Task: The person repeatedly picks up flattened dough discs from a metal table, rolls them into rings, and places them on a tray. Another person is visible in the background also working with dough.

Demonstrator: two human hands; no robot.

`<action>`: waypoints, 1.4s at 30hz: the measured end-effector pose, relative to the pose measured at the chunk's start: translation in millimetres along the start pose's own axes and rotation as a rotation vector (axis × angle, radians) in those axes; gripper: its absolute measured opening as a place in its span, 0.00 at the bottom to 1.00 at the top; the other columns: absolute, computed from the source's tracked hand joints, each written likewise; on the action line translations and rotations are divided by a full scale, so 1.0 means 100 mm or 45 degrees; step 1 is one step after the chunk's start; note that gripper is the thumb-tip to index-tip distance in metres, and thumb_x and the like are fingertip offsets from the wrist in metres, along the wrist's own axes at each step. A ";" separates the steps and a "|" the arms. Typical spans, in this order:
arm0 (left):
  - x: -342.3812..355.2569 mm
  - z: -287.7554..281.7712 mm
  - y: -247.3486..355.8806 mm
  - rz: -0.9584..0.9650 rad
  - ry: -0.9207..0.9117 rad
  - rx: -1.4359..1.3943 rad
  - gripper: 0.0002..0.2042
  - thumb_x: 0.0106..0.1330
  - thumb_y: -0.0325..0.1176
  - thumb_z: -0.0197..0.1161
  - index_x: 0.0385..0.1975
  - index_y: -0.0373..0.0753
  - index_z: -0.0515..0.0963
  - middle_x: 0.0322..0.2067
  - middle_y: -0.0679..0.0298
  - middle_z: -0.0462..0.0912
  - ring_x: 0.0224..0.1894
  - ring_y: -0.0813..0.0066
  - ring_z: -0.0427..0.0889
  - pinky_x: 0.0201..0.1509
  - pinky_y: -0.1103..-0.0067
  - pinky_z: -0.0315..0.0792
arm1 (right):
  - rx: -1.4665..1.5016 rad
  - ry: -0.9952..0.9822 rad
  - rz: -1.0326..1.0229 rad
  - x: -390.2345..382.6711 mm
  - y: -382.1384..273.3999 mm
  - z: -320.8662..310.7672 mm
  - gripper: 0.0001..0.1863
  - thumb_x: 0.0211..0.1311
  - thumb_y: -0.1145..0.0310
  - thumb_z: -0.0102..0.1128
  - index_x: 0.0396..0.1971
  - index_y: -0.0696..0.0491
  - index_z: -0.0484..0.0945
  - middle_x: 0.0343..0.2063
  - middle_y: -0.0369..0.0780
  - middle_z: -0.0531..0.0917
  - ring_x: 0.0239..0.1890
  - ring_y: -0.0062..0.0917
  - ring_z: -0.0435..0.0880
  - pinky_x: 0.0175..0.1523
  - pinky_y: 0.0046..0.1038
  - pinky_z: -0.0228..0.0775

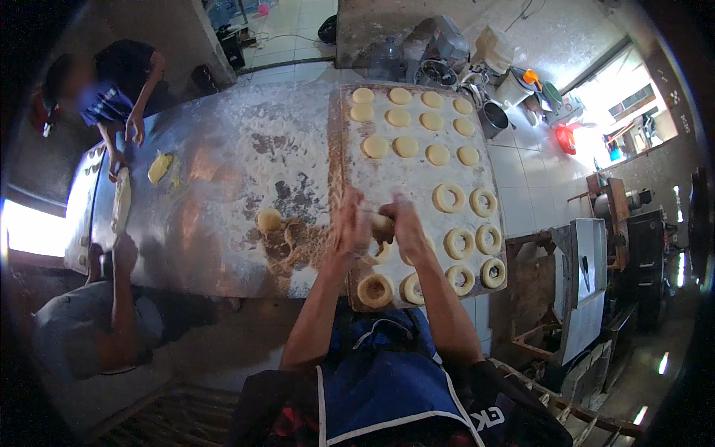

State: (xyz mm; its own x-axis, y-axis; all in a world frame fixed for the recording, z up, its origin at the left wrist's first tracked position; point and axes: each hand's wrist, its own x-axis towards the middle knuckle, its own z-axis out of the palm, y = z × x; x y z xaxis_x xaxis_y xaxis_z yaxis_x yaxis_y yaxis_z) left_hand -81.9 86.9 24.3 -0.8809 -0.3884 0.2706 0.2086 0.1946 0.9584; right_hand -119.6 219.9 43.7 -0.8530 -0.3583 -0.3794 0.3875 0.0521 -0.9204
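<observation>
Between my hands, over the near left part of the floured board (417, 175), hangs a small piece of dough (382, 223). My right hand (404, 229) has its fingers curled round the dough's side. On the other side, my left hand (351, 225) is upright beside it, its fingers smeared by motion, and I cannot tell how firmly they touch it. Under and beside my hands lie dough rings (375, 290), some partly hidden by my fingers and wrists. A round dough ball (269, 219) sits on the floury metal table (216, 127), left of my left hand.
Several flat dough rounds (406, 147) fill the board's far half, with more rings (459, 243) at its near right. At the table's left, two people (123, 89) handle a long dough strip (121, 201) near a yellow lump (159, 168). Pots (494, 119) stand beyond the board.
</observation>
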 end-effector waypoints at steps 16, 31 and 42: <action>-0.13 0.98 -0.37 -0.603 -0.031 -0.344 0.17 0.70 0.47 0.45 0.31 0.41 0.73 0.22 0.60 0.78 0.22 0.61 0.77 0.26 0.69 0.73 | -0.348 0.124 -0.308 0.05 0.12 -0.77 0.38 0.69 0.42 0.37 0.15 0.64 0.68 0.11 0.41 0.64 0.18 0.26 0.64 0.27 0.38 0.60; -0.14 1.25 -0.31 -0.786 0.088 -0.787 0.20 0.73 0.46 0.42 0.29 0.35 0.72 0.20 0.55 0.72 0.24 0.66 0.78 0.24 0.72 0.69 | -0.207 -0.011 -0.261 0.02 0.16 -1.10 0.34 0.70 0.40 0.34 0.26 0.59 0.69 0.24 0.38 0.73 0.26 0.20 0.69 0.37 0.25 0.69; -0.09 1.14 -0.37 -0.142 -0.187 0.062 0.24 0.72 0.50 0.41 0.28 0.33 0.70 0.21 0.56 0.70 0.23 0.65 0.68 0.33 0.67 0.66 | -0.290 -0.032 -0.299 0.00 -0.02 -1.15 0.31 0.68 0.46 0.44 0.19 0.61 0.73 0.17 0.42 0.73 0.21 0.27 0.68 0.28 0.34 0.60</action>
State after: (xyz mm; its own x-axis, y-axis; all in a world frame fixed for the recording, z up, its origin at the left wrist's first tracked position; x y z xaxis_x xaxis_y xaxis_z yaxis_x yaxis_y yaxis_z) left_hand -130.5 186.2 -23.6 -0.9507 -0.2752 0.1431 0.0883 0.2023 0.9753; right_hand -160.2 326.9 34.8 -0.8998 -0.4080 -0.1545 0.0905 0.1719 -0.9810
